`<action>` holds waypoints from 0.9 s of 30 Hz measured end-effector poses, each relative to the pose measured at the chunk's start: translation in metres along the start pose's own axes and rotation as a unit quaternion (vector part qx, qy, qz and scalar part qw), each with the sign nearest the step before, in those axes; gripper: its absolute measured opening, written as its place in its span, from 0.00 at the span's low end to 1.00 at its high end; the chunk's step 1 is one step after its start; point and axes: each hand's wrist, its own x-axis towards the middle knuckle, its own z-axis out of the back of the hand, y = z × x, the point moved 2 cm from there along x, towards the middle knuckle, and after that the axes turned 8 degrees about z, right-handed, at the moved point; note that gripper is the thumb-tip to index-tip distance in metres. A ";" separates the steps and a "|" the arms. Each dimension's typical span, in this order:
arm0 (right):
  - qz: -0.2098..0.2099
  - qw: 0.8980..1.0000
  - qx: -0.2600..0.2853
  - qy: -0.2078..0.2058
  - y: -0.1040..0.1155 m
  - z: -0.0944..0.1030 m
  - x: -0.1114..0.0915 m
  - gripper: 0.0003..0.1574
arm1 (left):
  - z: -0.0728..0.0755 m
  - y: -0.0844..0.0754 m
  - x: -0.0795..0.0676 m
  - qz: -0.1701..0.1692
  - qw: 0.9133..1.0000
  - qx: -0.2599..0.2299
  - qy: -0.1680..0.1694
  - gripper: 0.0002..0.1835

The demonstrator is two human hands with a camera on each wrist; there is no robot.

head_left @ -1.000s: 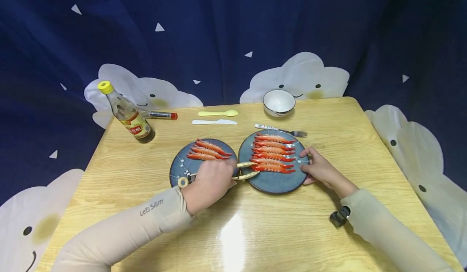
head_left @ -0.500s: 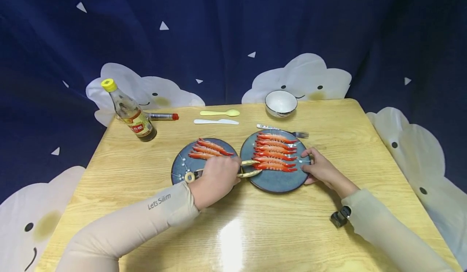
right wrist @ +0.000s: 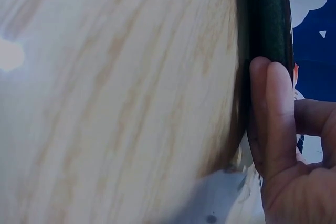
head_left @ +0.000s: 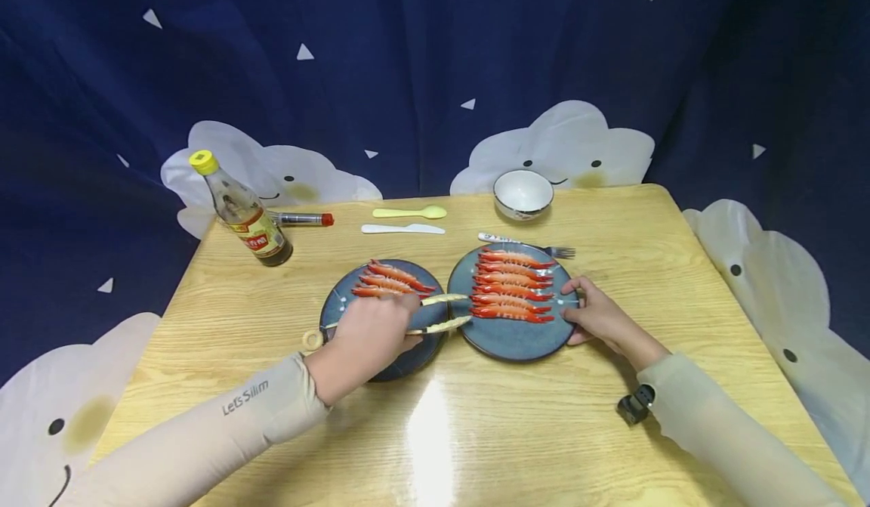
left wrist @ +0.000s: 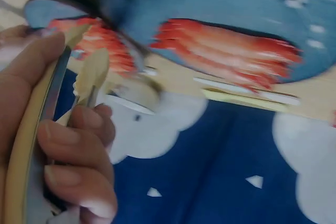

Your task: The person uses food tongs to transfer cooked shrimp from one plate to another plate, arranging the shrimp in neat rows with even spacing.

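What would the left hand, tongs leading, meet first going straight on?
Probably the nearest shrimp on the right-hand plate, just ahead of the tongs; the tips' height is unclear, so they could pass above.

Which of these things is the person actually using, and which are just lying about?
Likely in use:
cream-tipped metal tongs, in the left fingers
round blue right plate, in the right fingers
round blue left plate
striped red shrimp on both plates

Likely lying about:
yellow-capped glass bottle
silver stick with red end
yellow spoon
white knife
white-handled metal fork
dark-rimmed white bowl
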 end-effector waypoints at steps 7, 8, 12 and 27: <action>0.011 1.000 0.000 0.007 0.001 0.000 0.001 0.26 | -0.001 0.049 -0.025 0.023 0.998 0.027 -0.045 0.25; 0.013 1.000 0.000 0.009 0.002 -0.001 0.000 0.26 | -0.002 0.056 -0.028 0.033 0.998 0.031 -0.040 0.25; 0.011 1.000 -0.003 0.008 0.001 0.000 0.000 0.26 | -0.006 0.084 -0.041 0.067 0.997 0.035 -0.016 0.24; -0.002 1.000 0.003 0.003 0.000 -0.001 0.000 0.26 | -0.027 0.128 -0.054 0.130 0.987 0.001 0.092 0.22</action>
